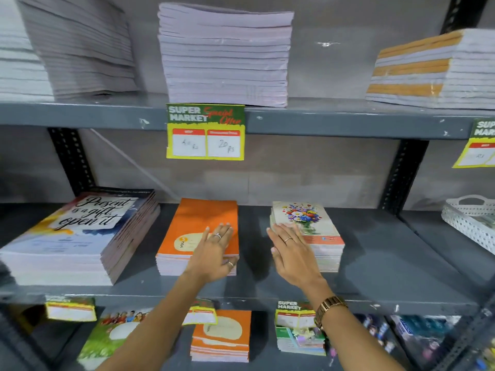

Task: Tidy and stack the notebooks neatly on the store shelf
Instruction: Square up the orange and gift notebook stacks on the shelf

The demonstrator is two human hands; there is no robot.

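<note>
On the middle grey shelf [375,263] stand three notebook piles. A stack of orange notebooks [198,223] sits in the centre, and my left hand [214,253] lies flat on its right front corner, fingers spread. To its right is a shorter stack with a flower-bouquet cover [313,218]; my right hand [292,253] rests flat against its left side and front edge. A taller pile with a "Present is a gift, open it" cover [80,231] stands at the left. Neither hand grips anything.
The upper shelf holds tall stacks of pale notebooks [225,57] and an orange-striped stack [428,70]. A yellow price tag [205,131] hangs from its edge. A white perforated basket [471,220] sits far right. The lower shelf has more notebook piles [222,336].
</note>
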